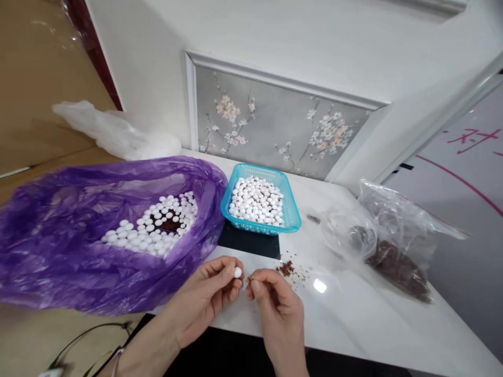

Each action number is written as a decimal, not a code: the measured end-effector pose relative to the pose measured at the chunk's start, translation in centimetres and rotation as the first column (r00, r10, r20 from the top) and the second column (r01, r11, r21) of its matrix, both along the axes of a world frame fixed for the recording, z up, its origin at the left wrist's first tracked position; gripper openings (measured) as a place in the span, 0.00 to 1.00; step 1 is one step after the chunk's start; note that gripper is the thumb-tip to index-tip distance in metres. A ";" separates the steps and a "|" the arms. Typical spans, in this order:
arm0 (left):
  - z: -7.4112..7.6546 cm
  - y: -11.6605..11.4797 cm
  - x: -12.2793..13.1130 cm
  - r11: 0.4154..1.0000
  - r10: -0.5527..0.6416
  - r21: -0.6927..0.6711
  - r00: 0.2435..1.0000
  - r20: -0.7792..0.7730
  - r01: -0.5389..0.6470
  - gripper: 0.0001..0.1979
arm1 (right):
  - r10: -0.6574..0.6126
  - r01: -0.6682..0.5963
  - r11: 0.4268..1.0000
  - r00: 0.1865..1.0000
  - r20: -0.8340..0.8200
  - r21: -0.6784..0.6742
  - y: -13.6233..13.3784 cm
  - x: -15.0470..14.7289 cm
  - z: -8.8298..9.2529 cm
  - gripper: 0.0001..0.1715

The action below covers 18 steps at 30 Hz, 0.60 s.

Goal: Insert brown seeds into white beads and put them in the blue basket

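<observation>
Between the thumb and fingers of my left hand (218,285) is a small white ball (238,272). Close beside it, my right hand (277,298) is closed in a pinch; a tiny brownish speck shows at its fingertips, too small to name. Just beyond the right hand, small reddish-brown bits (286,268) lie scattered on the white tabletop. A blue plastic basket (293,222) behind the hands holds many white balls with brown bits among them. To the left, an open purple plastic bag (78,209) contains more white balls (137,241) around a dark brown patch.
At the right stand a clear round plastic container (346,233) and a clear bag of brown material (401,267). A small dark object (313,218) lies near the container. White plastic bagging (118,133) sits at back left. A flowered panel (275,115) rises behind the table.
</observation>
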<state>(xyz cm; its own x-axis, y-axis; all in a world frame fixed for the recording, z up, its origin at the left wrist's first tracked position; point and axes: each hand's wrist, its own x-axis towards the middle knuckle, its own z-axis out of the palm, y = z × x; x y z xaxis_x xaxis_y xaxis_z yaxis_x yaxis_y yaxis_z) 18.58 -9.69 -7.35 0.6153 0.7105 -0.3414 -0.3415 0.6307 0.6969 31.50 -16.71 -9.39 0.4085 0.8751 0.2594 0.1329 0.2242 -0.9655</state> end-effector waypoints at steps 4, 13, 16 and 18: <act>-0.5 -0.2 0.2 0.998 -0.017 0.054 1.000 -0.002 0.018 0.07 | 0.024 -0.028 0.997 0.999 0.041 0.076 0.3 -0.3 0.1 0.08; -0.9 -0.1 0.5 0.995 0.004 0.100 1.000 -0.015 -0.003 0.07 | 0.015 -0.020 0.999 0.995 0.103 0.046 0.5 -0.6 -0.7 0.08; -1.0 -0.1 0.5 0.995 0.022 0.101 1.000 -0.017 -0.020 0.06 | -0.007 -0.002 0.998 0.989 0.145 0.058 0.5 -0.7 -0.7 0.08; -1.1 -0.1 0.5 0.994 0.031 0.109 0.999 -0.021 -0.029 0.06 | -0.014 0.003 0.998 0.986 0.168 0.067 0.5 -0.7 -0.7 0.08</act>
